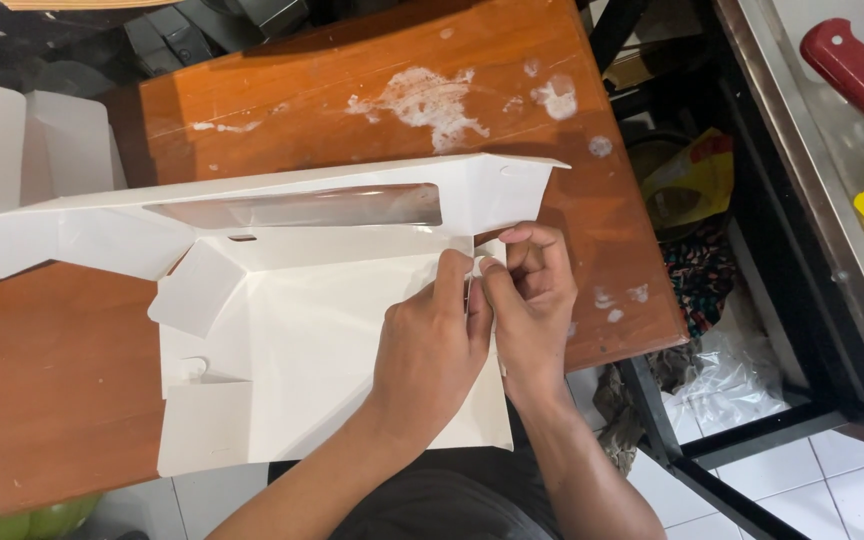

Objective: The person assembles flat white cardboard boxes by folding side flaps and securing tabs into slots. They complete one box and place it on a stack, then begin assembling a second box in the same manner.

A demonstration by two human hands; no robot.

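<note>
A flat white cardboard box (pixel 302 330) with a clear window is lying unfolded on the wooden surface (pixel 62 370). The left hand (pixel 430 345) and right hand (pixel 530 300) are meeting at its right corner, fingers (pixel 452 272) pinching a small flap there.

Matt white cardboard box (pixel 332 340) with glossy clear plastic window (pixel 312 208) on smooth, paint-smeared wooden table (pixel 72 380).
</note>
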